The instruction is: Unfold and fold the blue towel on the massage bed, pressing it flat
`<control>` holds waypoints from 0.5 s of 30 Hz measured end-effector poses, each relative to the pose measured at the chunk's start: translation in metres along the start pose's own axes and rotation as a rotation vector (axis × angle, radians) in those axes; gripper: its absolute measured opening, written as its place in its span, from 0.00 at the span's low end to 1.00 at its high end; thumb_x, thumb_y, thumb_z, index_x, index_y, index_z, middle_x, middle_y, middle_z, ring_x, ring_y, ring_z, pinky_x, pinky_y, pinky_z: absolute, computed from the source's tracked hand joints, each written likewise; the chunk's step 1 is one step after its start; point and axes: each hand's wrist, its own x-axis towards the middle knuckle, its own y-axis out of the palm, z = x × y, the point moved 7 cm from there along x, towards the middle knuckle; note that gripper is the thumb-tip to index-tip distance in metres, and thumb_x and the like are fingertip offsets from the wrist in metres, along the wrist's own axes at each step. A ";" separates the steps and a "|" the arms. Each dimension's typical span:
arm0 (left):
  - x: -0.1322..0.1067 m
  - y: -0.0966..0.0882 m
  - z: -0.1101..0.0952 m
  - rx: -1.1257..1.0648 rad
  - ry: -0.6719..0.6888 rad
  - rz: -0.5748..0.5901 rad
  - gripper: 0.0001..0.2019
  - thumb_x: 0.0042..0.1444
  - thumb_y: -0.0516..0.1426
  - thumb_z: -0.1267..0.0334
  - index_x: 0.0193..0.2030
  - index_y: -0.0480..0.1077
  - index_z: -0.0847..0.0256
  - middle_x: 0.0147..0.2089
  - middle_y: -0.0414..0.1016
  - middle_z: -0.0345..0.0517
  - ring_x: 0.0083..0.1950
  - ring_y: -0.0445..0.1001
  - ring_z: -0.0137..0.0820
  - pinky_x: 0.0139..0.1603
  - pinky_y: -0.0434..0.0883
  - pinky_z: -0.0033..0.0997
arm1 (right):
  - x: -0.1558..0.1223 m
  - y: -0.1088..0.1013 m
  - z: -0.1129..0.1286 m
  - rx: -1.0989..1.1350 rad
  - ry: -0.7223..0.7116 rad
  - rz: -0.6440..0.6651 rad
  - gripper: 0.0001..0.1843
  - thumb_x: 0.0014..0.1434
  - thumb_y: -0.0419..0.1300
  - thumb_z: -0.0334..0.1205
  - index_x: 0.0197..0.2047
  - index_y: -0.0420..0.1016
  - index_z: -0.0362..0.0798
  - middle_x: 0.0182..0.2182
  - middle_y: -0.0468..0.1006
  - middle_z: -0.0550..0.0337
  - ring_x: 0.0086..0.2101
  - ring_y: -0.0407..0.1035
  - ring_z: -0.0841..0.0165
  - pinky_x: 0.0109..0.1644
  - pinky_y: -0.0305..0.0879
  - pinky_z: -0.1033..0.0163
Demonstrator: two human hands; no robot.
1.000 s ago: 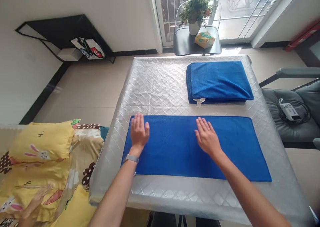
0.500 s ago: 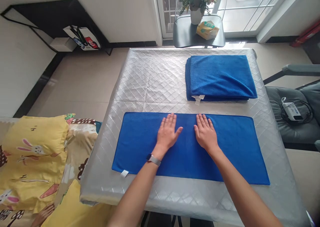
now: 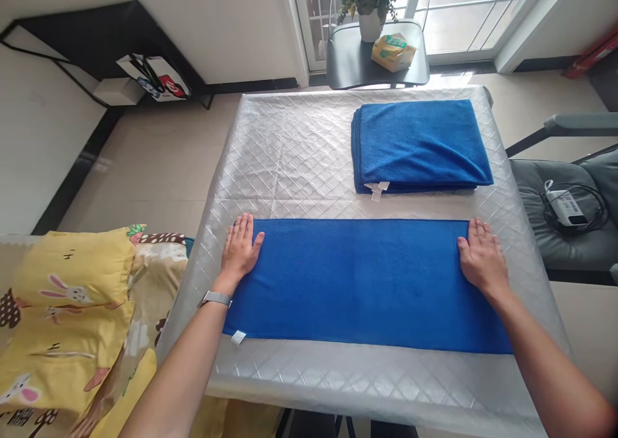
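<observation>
A blue towel point(image 3: 357, 283) lies spread flat on the table, long side across, with a white label point(image 3: 238, 337) at its near left corner. My left hand point(image 3: 241, 248) rests palm down on the towel's far left corner, fingers stretched out, a watch point(image 3: 215, 298) on that wrist. On the far right corner my right hand point(image 3: 483, 254) lies flat, also palm down with fingers extended. Beyond the towel, toward the back right, sits a stack of folded blue towels point(image 3: 422, 143) with white tags point(image 3: 376, 190) hanging at its near left corner.
A silver quilted cover point(image 3: 270, 148) drapes the table. Behind it, a dark chair point(image 3: 347, 61) bears a potted plant point(image 3: 371, 22) and a yellow packet point(image 3: 393, 51). At right, a grey chair point(image 3: 555, 248) holds a power adapter point(image 3: 566, 207). Yellow bedding point(image 3: 72, 296) lies at left.
Both hands have slid apart over the towel, from near its middle out to the far left and far right corners. The view has shifted slightly.
</observation>
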 end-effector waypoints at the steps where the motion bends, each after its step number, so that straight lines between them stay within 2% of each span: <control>1: 0.000 0.001 -0.001 0.001 0.002 0.002 0.39 0.71 0.36 0.42 0.76 0.48 0.74 0.79 0.46 0.60 0.79 0.46 0.47 0.77 0.46 0.57 | 0.000 0.000 0.001 0.000 0.002 0.004 0.39 0.72 0.34 0.52 0.76 0.48 0.31 0.74 0.52 0.39 0.73 0.43 0.53 0.75 0.43 0.42; 5: 0.001 0.001 0.004 -0.027 0.003 0.012 0.41 0.70 0.35 0.40 0.76 0.48 0.73 0.80 0.45 0.60 0.80 0.45 0.47 0.77 0.48 0.57 | 0.000 0.000 0.003 0.007 0.000 0.010 0.40 0.72 0.33 0.52 0.76 0.48 0.31 0.74 0.51 0.39 0.73 0.43 0.51 0.75 0.41 0.43; 9: 0.004 -0.005 0.019 -0.051 -0.034 -0.011 0.46 0.68 0.32 0.36 0.75 0.48 0.78 0.79 0.44 0.66 0.79 0.45 0.50 0.76 0.49 0.58 | 0.001 -0.001 0.000 0.001 0.002 0.027 0.40 0.72 0.34 0.51 0.75 0.49 0.29 0.74 0.51 0.38 0.73 0.43 0.51 0.76 0.41 0.43; 11: 0.004 -0.011 0.019 -0.057 -0.037 -0.026 0.47 0.68 0.31 0.36 0.75 0.48 0.80 0.79 0.45 0.68 0.79 0.46 0.51 0.77 0.48 0.59 | -0.002 -0.005 0.004 0.006 0.006 -0.004 0.39 0.73 0.34 0.51 0.76 0.48 0.30 0.74 0.51 0.36 0.73 0.43 0.50 0.75 0.41 0.41; 13: 0.004 -0.017 0.006 -0.057 -0.045 -0.059 0.45 0.69 0.32 0.38 0.75 0.47 0.79 0.79 0.43 0.66 0.80 0.43 0.49 0.78 0.46 0.58 | -0.009 -0.015 0.023 0.040 -0.010 -0.102 0.38 0.73 0.34 0.50 0.77 0.44 0.35 0.75 0.49 0.39 0.74 0.42 0.49 0.75 0.41 0.38; 15: 0.001 -0.020 -0.026 -0.065 -0.019 -0.091 0.40 0.71 0.34 0.42 0.77 0.45 0.75 0.80 0.41 0.62 0.81 0.40 0.45 0.79 0.44 0.54 | -0.021 -0.022 0.063 0.086 -0.090 -0.194 0.36 0.74 0.34 0.48 0.79 0.39 0.41 0.76 0.47 0.44 0.74 0.40 0.50 0.74 0.42 0.36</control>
